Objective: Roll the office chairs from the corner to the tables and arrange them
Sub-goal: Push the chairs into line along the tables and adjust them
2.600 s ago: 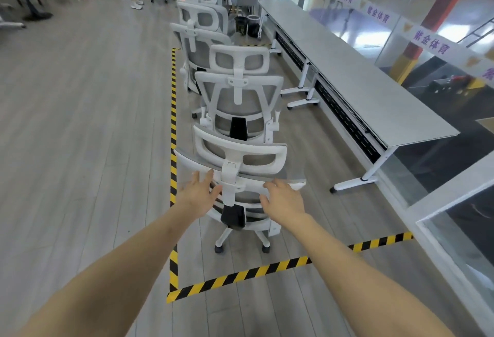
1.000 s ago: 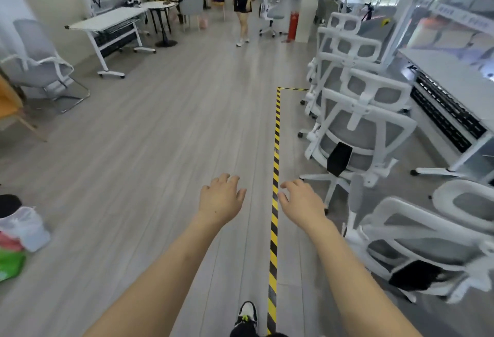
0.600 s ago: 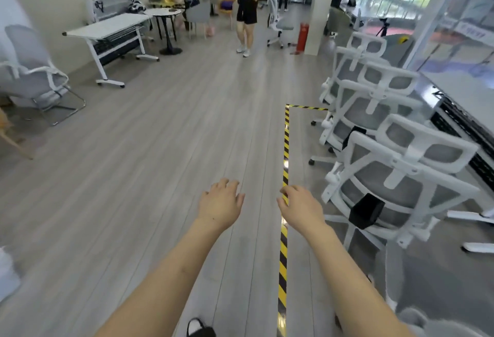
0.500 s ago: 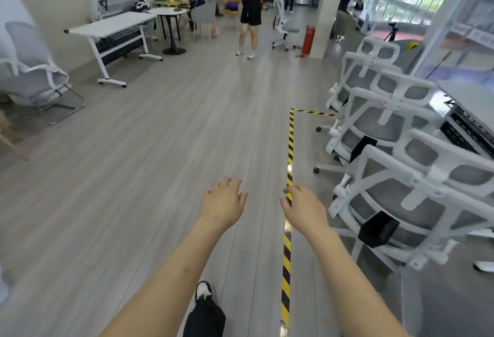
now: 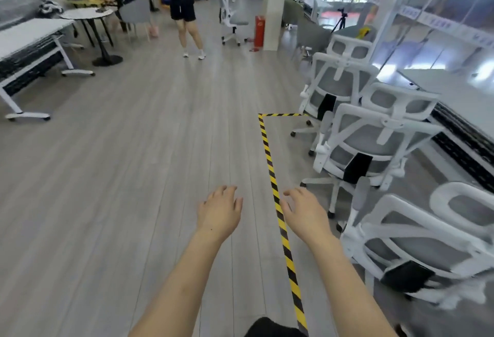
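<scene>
Three white-framed office chairs with grey mesh backs stand in a row along the right side of the view, from about two o'clock down to four o'clock. All sit inside a rectangle marked by yellow-and-black striped floor tape (image 5: 270, 168). The nearest chair (image 5: 425, 245) is at four o'clock, the middle chair (image 5: 374, 144) at three o'clock and the far chair (image 5: 339, 82) at two o'clock. Each shows its back to the camera, so the seats face right, toward the long grey bench (image 5: 465, 90) at the right edge. The row's long axis runs away from the viewer, roughly parallel to the tape and the bench.

The person's left hand (image 5: 220, 212) and right hand (image 5: 304, 213) reach forward at six o'clock over bare grey wood floor. Both are empty, palms down, with fingers loosely spread. Neither touches a chair.

Likely risks: the chairs stand close together, so their wheeled bases or armrests could catch when one is rolled. A hard push could send a chair into the bench frame. A person in dark clothes (image 5: 184, 8) stands at twelve o'clock, well apart, near a lone white chair (image 5: 230, 20). A chair rolled that way could cross their path.
</scene>
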`<state>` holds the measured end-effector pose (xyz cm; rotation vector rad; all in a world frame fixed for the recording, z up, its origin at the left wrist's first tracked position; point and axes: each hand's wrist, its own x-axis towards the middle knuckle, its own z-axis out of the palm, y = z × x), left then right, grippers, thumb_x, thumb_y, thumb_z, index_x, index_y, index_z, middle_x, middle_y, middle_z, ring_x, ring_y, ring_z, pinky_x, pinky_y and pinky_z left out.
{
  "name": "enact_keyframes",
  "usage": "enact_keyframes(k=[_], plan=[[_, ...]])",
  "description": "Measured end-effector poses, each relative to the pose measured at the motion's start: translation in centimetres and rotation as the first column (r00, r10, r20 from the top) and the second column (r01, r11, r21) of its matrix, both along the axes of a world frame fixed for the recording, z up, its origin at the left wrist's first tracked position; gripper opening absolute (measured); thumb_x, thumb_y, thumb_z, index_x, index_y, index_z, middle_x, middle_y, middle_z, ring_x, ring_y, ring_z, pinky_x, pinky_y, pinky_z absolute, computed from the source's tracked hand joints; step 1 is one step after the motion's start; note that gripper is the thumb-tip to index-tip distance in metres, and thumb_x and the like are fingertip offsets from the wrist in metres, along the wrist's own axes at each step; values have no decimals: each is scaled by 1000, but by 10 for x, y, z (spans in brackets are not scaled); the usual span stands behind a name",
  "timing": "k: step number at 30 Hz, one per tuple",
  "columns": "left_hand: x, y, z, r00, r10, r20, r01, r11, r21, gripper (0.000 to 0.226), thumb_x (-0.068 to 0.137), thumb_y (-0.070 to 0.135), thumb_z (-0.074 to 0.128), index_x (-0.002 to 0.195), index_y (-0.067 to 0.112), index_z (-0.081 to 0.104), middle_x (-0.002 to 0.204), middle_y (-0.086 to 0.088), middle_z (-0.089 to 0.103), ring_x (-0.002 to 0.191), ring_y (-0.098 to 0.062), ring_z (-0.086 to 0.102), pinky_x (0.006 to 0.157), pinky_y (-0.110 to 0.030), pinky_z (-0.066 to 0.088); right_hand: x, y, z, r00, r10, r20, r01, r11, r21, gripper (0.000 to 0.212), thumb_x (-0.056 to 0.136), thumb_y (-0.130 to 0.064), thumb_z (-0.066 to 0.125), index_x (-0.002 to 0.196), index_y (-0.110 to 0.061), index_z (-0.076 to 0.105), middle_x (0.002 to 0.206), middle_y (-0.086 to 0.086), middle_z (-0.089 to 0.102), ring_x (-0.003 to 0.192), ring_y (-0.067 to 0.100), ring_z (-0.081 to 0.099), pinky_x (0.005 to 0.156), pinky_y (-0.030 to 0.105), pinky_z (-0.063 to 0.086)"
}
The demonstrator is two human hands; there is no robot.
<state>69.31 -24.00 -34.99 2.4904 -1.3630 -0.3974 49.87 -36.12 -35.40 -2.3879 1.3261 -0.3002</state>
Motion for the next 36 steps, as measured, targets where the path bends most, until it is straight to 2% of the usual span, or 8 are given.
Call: enact_keyframes(k=[3, 6, 10, 14, 18, 27, 33, 36], plan=[[43, -67, -9, 999, -43, 7, 43, 999, 4, 46, 109, 44, 33, 151, 26, 45, 153, 3, 46, 130, -25, 53, 100, -43, 43, 28, -60, -7, 998, -68, -13, 68, 998, 1, 40, 106, -43, 46, 139, -24, 59, 139, -7, 55, 129, 15, 50, 91, 34, 47], [82, -142, -19, 996, -85, 25, 85, 996, 1, 47, 109, 44, 35, 150, 25, 45, 154, 3, 46, 130, -25, 53, 102, -44, 44, 63, -127, -19, 993, -115, -10, 115, 993, 3, 37, 106, -43, 47, 136, -26, 61, 138, -7, 55, 128, 16, 50, 93, 37, 48], [138, -253, -25, 993, -102, 53, 102, 995, -2, 46, 109, 43, 36, 150, 25, 45, 153, 3, 47, 131, -24, 53, 108, -45, 42, 116, -239, -38, 982, -182, 41, 180, 983, 47, 37, 105, -40, 46, 134, -23, 62, 137, -6, 56, 121, 16, 55, 87, 35, 48], [197, -365, -8, 989, -129, 78, 129, 992, 4, 47, 109, 42, 35, 152, 25, 44, 154, 3, 46, 135, -22, 49, 108, -43, 39, 177, -353, -30, 984, -172, 51, 169, 983, 66, 32, 105, -36, 47, 127, -19, 64, 132, 0, 59, 116, 19, 56, 88, 38, 50], [244, -457, 3, 988, -133, 80, 135, 990, -31, 48, 109, 43, 35, 153, 25, 42, 154, 3, 46, 138, -21, 46, 110, -43, 40, 231, -443, -15, 987, -152, 59, 152, 988, 18, 36, 106, -38, 47, 133, -21, 63, 134, -2, 58, 119, 18, 56, 91, 37, 51], [327, -650, -16, 977, -212, 31, 213, 977, -14, 48, 110, 43, 34, 154, 26, 40, 154, 3, 44, 138, -20, 46, 107, -43, 40, 312, -622, -32, 984, -177, 2, 177, 984, 7, 35, 105, -39, 47, 132, -24, 63, 137, -5, 56, 123, 17, 52, 85, 34, 48], [391, -816, -28, 944, -330, -7, 330, 944, -15, 47, 108, 44, 36, 151, 26, 43, 153, 1, 45, 133, -23, 50, 103, -47, 47, 351, -761, -39, 953, -303, -30, 303, 953, -11, 35, 104, -41, 47, 131, -25, 62, 136, -4, 54, 123, 19, 53, 89, 40, 53], [421, -898, -20, 917, -397, -36, 397, 918, -14, 48, 108, 42, 36, 153, 25, 42, 153, 2, 44, 131, -23, 50, 102, -47, 48, 365, -824, -32, 909, -417, -23, 417, 909, -3, 35, 104, -42, 47, 131, -24, 62, 134, -3, 56, 124, 21, 52, 94, 42, 51]])
